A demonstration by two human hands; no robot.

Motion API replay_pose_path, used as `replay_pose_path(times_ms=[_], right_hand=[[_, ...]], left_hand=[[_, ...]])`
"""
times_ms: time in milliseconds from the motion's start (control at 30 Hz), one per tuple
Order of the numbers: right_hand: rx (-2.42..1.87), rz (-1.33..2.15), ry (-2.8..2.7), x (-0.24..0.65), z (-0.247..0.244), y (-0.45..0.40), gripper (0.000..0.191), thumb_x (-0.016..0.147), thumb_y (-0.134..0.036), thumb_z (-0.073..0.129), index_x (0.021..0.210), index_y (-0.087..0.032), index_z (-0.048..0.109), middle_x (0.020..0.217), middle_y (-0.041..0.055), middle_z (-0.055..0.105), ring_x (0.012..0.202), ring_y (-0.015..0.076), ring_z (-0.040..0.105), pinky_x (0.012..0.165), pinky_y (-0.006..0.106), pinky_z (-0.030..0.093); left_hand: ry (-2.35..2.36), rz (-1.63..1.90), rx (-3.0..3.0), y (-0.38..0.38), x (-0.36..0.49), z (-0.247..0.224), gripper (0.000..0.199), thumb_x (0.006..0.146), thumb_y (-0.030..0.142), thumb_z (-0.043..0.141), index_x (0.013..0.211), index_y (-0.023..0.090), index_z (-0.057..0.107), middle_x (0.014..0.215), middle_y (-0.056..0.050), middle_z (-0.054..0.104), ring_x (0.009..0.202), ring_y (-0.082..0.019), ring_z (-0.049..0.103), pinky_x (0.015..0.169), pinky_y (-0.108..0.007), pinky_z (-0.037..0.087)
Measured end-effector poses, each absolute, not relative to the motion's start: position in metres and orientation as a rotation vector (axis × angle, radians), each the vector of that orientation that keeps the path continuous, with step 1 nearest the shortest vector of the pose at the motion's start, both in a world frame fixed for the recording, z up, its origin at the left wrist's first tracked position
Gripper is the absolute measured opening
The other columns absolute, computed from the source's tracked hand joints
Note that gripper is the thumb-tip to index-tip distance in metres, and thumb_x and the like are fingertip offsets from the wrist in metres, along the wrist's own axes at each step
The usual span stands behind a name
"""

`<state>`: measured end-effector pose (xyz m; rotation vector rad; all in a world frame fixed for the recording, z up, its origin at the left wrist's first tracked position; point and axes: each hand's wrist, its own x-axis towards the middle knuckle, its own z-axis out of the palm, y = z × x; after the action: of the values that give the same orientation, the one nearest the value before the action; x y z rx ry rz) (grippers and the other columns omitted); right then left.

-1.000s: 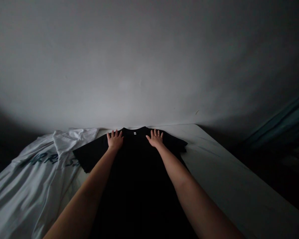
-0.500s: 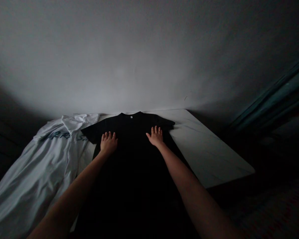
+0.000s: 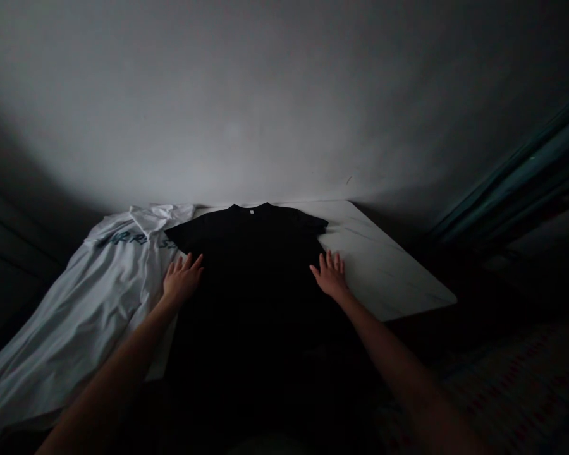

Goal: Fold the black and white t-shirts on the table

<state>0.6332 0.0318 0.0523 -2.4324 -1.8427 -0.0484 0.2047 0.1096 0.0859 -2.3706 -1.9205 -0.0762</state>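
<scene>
A black short-sleeved T-shirt (image 3: 256, 284) lies spread out, its collar with a small white label toward the wall and its lower part lost in darkness. My left hand (image 3: 183, 278) rests at the shirt's left side edge below the sleeve, fingers spread and palm down. At the opposite side edge, my right hand (image 3: 330, 275) lies with its fingers stretched out, partly over the tabletop. Neither hand grips the cloth. Left of the black shirt is a white T-shirt (image 3: 104, 291) with dark lettering, wrinkled and hanging toward me.
Both shirts lie on a white marble-patterned table (image 3: 384, 265) against a pale wall (image 3: 246, 101). Its right corner juts out over a dark floor area. A teal curtain-like shape (image 3: 516, 170) stands at the right, and a patterned cloth (image 3: 526, 385) shows dimly at lower right.
My hands have slid apart from the chest of the black T-shirt, outward to its two side edges. The view has shifted slightly.
</scene>
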Motion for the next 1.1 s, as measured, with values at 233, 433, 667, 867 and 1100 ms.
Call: replay_pose_path(times_ms=[233, 433, 667, 867, 1100], right_hand=[[-2.053, 0.131, -2.171, 0.567, 0.054, 0.007, 0.064, 0.101, -0.056, 0.024, 0.157, -0.025, 0.029, 0.165, 0.0063, 0.019, 0.151, 0.0258, 0.018, 0.121, 0.049, 0.015], [-2.280, 0.024, -1.939, 0.625, 0.046, -0.018, 0.066, 0.100, -0.057, 0.026, 0.156, -0.021, 0.032, 0.163, 0.0108, 0.023, 0.149, 0.0287, 0.023, 0.119, 0.050, 0.020], [-2.222, -0.209, -1.692, 0.649, 0.042, -0.042, 0.061, 0.100, -0.049, 0.030, 0.139, -0.007, 0.051, 0.140, 0.0224, 0.054, 0.130, 0.0318, 0.050, 0.104, 0.046, 0.041], [-2.415, -0.267, -1.490, 0.658, 0.043, -0.071, 0.044, 0.102, -0.039, 0.025, 0.109, -0.017, 0.063, 0.093, 0.0174, 0.072, 0.080, 0.0285, 0.068, 0.066, 0.037, 0.048], [-2.468, -0.322, -1.652, 0.670, 0.045, -0.081, 0.044, 0.100, -0.030, 0.022, 0.107, -0.021, 0.065, 0.085, 0.0169, 0.070, 0.077, 0.0297, 0.067, 0.062, 0.039, 0.048]], left_hand=[[-2.235, -0.112, -2.010, 0.067, 0.245, 0.104, 0.046, 0.098, 0.018, 0.021, 0.130, 0.008, 0.053, 0.112, -0.022, 0.064, 0.097, -0.032, 0.066, 0.074, -0.040, 0.054], [-2.217, 0.108, -2.182, 0.065, 0.229, 0.113, 0.045, 0.098, 0.015, 0.022, 0.134, 0.017, 0.048, 0.112, -0.016, 0.064, 0.081, -0.023, 0.070, 0.067, -0.035, 0.055], [-2.088, 0.113, -2.027, 0.049, 0.229, 0.111, 0.047, 0.099, 0.016, 0.017, 0.126, 0.011, 0.056, 0.108, -0.019, 0.064, 0.096, -0.030, 0.067, 0.071, -0.035, 0.054], [-2.142, 0.064, -2.156, 0.005, 0.219, 0.096, 0.045, 0.097, 0.013, 0.026, 0.136, 0.013, 0.050, 0.105, -0.015, 0.069, 0.088, -0.027, 0.070, 0.071, -0.036, 0.054], [-2.120, 0.148, -2.227, -0.007, 0.206, 0.100, 0.057, 0.092, 0.008, 0.030, 0.145, 0.023, 0.046, 0.115, -0.017, 0.064, 0.081, -0.025, 0.067, 0.067, -0.038, 0.054]])
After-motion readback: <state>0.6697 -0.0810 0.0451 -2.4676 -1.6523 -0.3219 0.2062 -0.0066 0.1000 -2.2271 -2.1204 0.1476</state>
